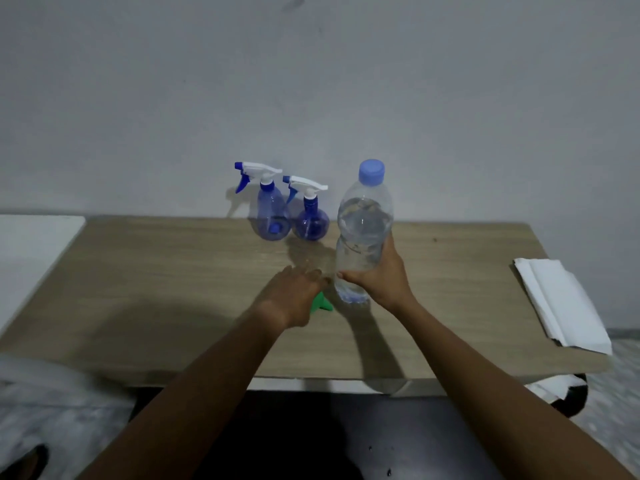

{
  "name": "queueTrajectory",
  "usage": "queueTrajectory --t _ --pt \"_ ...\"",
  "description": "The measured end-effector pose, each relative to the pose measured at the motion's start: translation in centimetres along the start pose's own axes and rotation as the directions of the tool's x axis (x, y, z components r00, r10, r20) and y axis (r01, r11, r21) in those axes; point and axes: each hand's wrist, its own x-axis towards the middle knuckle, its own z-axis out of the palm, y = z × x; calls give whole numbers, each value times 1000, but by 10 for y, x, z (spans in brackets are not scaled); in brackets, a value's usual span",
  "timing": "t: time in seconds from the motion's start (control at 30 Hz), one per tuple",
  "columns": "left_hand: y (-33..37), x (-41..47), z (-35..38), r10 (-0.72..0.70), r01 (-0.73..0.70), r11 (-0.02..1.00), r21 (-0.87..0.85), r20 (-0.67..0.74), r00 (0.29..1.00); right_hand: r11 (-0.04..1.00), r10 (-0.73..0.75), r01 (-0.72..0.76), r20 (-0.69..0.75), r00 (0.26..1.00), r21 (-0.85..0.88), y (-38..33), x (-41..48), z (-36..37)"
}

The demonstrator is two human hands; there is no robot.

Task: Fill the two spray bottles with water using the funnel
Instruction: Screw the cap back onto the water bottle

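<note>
Two blue spray bottles with white trigger heads stand side by side at the table's far edge, the taller one (pixel 272 216) on the left and the smaller one (pixel 310 220) on the right. My right hand (pixel 375 275) grips the lower body of a clear water bottle (pixel 363 223) with a blue cap, holding it upright beside them. My left hand (pixel 294 292) lies over a green funnel (pixel 322 302), of which only a small part shows; I cannot tell whether the fingers grip it.
The wooden table (pixel 173 289) stands against a pale wall. A stack of white paper napkins (pixel 561 303) lies at the table's right edge. A white surface (pixel 31 247) adjoins the table on the left. A round stool edge (pixel 568 396) shows below right.
</note>
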Motion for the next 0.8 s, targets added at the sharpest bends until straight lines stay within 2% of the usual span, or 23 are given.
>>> queueTrajectory --t 0.1,0.2,0.27,0.33,0.4,0.57,0.67,0.8 --pt "0 3 0 3 1 989 146 -30 1000 999 -15 15 -19 1000 -30 2 0 1" --pt "-6 6 3 -18 36 986 160 -111 994 998 -25 23 -36 999 -51 4 4 -2" --pt "-9 8 3 -123 137 989 57 -194 973 999 -31 29 -49 998 -40 7 8 -5" --pt "-7 11 3 -291 267 956 -125 -259 921 999 -29 26 -75 997 -42 9 13 -11" --pt "1 20 1 -428 355 889 -289 -248 869 998 -22 15 -105 994 -68 11 22 -19" --pt "24 66 -12 -525 325 703 -632 -154 837 996 -23 4 -212 977 -92 12 63 -40" --pt "36 99 -16 -606 324 600 -731 -151 781 994 -30 4 -241 970 -111 19 95 -48" --pt "44 133 -15 -604 326 644 -692 -199 771 992 -45 15 -239 970 -125 37 128 -52"
